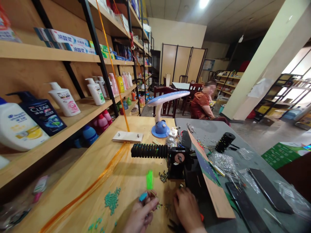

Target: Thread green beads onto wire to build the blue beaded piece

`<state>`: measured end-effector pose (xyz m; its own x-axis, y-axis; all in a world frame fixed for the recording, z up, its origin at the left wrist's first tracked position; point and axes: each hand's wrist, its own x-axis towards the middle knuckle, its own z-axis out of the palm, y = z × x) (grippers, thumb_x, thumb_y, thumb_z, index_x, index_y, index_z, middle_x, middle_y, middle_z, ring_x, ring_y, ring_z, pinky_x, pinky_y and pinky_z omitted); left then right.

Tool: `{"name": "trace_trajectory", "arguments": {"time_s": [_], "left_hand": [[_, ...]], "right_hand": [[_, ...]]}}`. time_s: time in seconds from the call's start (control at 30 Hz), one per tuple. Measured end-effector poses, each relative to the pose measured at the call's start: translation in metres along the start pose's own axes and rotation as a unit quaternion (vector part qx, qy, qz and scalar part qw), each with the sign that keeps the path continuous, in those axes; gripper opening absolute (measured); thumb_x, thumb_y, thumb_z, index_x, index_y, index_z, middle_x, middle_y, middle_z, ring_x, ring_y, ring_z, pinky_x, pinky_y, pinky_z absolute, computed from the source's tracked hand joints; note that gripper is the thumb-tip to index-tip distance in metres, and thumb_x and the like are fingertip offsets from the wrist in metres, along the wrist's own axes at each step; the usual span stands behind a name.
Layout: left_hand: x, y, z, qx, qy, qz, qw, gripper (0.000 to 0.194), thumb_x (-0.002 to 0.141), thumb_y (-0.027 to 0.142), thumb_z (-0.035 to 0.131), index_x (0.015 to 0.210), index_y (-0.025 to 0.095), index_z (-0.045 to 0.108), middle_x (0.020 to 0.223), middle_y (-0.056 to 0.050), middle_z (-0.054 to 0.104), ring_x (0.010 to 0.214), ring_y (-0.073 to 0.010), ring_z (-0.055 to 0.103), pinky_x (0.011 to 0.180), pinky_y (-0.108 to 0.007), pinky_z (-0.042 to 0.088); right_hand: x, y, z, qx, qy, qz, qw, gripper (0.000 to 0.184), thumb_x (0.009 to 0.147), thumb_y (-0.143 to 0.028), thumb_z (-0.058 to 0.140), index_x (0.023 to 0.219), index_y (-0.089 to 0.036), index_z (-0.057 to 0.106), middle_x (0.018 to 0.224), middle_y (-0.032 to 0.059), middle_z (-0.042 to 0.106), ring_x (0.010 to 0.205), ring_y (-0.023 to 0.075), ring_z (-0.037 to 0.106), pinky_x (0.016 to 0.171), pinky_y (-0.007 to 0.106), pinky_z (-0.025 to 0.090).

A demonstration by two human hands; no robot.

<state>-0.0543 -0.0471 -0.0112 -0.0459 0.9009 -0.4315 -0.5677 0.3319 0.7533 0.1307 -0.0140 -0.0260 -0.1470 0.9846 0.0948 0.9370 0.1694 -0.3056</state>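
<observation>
My left hand (143, 212) is closed in a pinch low in the middle of the head view. A thin yellowish strand seems to come from its fingers, and a blue piece (143, 196) covers or sits at one fingertip; what it grips is unclear. My right hand (188, 208) rests on the table with fingers curled down, their tips partly hidden beside small metal parts (168, 207). Bright green short strands (150, 180) lie beyond my left hand, and a pile of small teal pieces (111, 200) lies to its left. Black-handled pliers (175, 226) lie between my wrists.
A black ribbed roller on a stand (149, 151) holds coloured strands. Orange threads (97, 181) run through a white plate (128, 136). Behind are a blue lamp (160, 128) and a seated person (201, 103). A tilted board (211, 184) and phones lie right; shelves line the left.
</observation>
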Motion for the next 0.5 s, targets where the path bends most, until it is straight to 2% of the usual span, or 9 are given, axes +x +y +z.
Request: {"name": "trace_trajectory", "arguments": {"time_s": [0.07, 0.13, 0.2, 0.3, 0.33, 0.4, 0.5], "left_hand": [[0.008, -0.007, -0.004, -0.005, 0.003, -0.015, 1.0, 0.056, 0.038, 0.045, 0.1, 0.078, 0.015, 0.076, 0.058, 0.006, 0.051, 0.053, -0.0061, 0.041, 0.04, -0.016, 0.014], [0.018, -0.015, -0.009, -0.025, 0.02, -0.024, 0.999, 0.059, 0.032, 0.044, 0.101, 0.077, 0.016, 0.075, 0.056, 0.007, 0.051, 0.05, -0.0053, 0.041, 0.039, -0.015, 0.011], [0.026, -0.024, -0.013, -0.04, 0.015, -0.03, 0.999, 0.058, 0.032, 0.042, 0.102, 0.078, 0.016, 0.075, 0.056, 0.007, 0.052, 0.048, -0.0039, 0.041, 0.038, -0.015, 0.009], [0.034, -0.032, -0.017, -0.06, 0.012, -0.04, 0.997, 0.06, 0.033, 0.042, 0.101, 0.079, 0.015, 0.075, 0.052, 0.007, 0.054, 0.04, -0.0016, 0.036, 0.037, -0.015, 0.009], [0.035, -0.033, -0.017, -0.067, 0.014, -0.045, 0.997, 0.06, 0.032, 0.042, 0.102, 0.079, 0.015, 0.075, 0.051, 0.007, 0.055, 0.039, -0.0014, 0.036, 0.037, -0.015, 0.009], [0.034, -0.032, -0.017, -0.081, 0.021, -0.056, 0.995, 0.062, 0.028, 0.039, 0.103, 0.077, 0.015, 0.075, 0.051, 0.006, 0.058, 0.038, -0.0018, 0.039, 0.037, -0.015, 0.011], [0.027, -0.023, -0.013, -0.101, 0.017, -0.078, 0.992, 0.06, 0.026, 0.034, 0.103, 0.076, 0.014, 0.075, 0.053, 0.005, 0.062, 0.038, -0.0022, 0.043, 0.036, -0.014, 0.016]], "right_hand": [[-0.002, 0.002, 0.002, 0.085, 0.008, -0.01, 0.996, 0.022, 0.089, -0.009, 0.05, 0.081, -0.019, 0.068, 0.087, 0.0113, 0.073, 0.09, 0.0298, 0.068, 0.079, 0.038, 0.046], [-0.007, -0.001, 0.006, 0.222, 0.004, -0.027, 0.975, 0.021, 0.094, -0.022, 0.048, 0.081, -0.019, 0.064, 0.083, 0.0089, 0.07, 0.083, 0.0265, 0.067, 0.075, 0.035, 0.047], [-0.013, -0.008, 0.015, 0.378, -0.01, -0.032, 0.925, 0.028, 0.097, -0.04, 0.047, 0.082, -0.021, 0.061, 0.077, 0.0049, 0.067, 0.073, 0.0223, 0.063, 0.067, 0.031, 0.047], [-0.019, -0.028, 0.036, 0.568, -0.02, 0.015, 0.823, 0.045, 0.091, -0.066, 0.05, 0.081, -0.023, 0.057, 0.07, 0.0005, 0.062, 0.06, 0.0172, 0.056, 0.054, 0.026, 0.043], [-0.021, -0.035, 0.043, 0.605, -0.014, 0.029, 0.795, 0.049, 0.088, -0.071, 0.053, 0.08, -0.023, 0.056, 0.069, 0.0003, 0.062, 0.059, 0.0164, 0.055, 0.051, 0.025, 0.042], [-0.021, -0.046, 0.055, 0.645, 0.004, 0.049, 0.762, 0.053, 0.082, -0.076, 0.056, 0.078, -0.023, 0.055, 0.068, 0.0009, 0.063, 0.059, 0.0162, 0.056, 0.049, 0.024, 0.042], [-0.021, -0.056, 0.064, 0.647, 0.028, 0.059, 0.759, 0.054, 0.082, -0.076, 0.058, 0.077, -0.022, 0.056, 0.065, 0.0006, 0.064, 0.055, 0.0145, 0.054, 0.05, 0.024, 0.042]]}}
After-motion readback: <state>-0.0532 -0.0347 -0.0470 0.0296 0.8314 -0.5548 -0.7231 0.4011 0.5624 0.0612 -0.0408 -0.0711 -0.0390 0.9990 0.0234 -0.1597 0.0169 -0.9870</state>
